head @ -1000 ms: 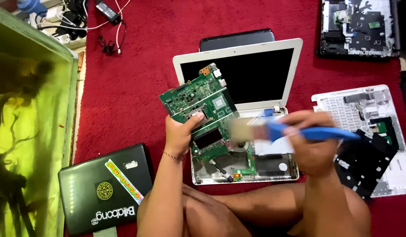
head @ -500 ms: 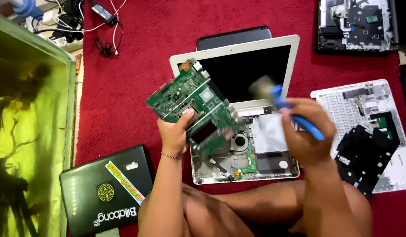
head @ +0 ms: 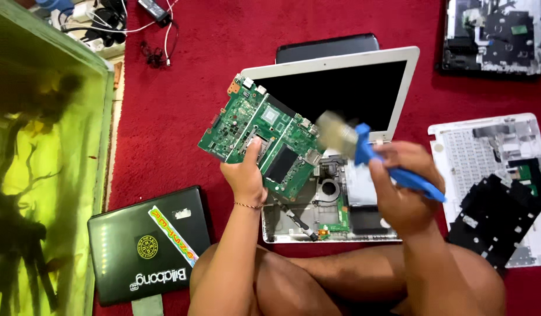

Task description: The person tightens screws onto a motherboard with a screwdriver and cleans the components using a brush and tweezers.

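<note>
A red carpet covers the floor. Along its left edge stands a fish tank of green water with dark branches inside. In the middle lies an opened white laptop, screen dark, its base stripped so that the fan and inner parts show. A black closed laptop with stickers lies at the lower left, just beside the person's knee. To the right rests a white keyboard panel, face down, with a black sheet partly over it. Another dismantled base sits at the top right, and a tangle of cables with a charger lies at the top left.

The board, green and studded with chips, is held tilted in the air above the laptop's base, its upper corner toward the screen's left edge. The left hand is closed on the board's lower edge, thumb pressed on its face. The right hand is wrapped shut around the blue handle of a brush, held over the base to the right of the board. The bristles are blurred and lie just beside the board's right edge; whether they touch it cannot be told.
</note>
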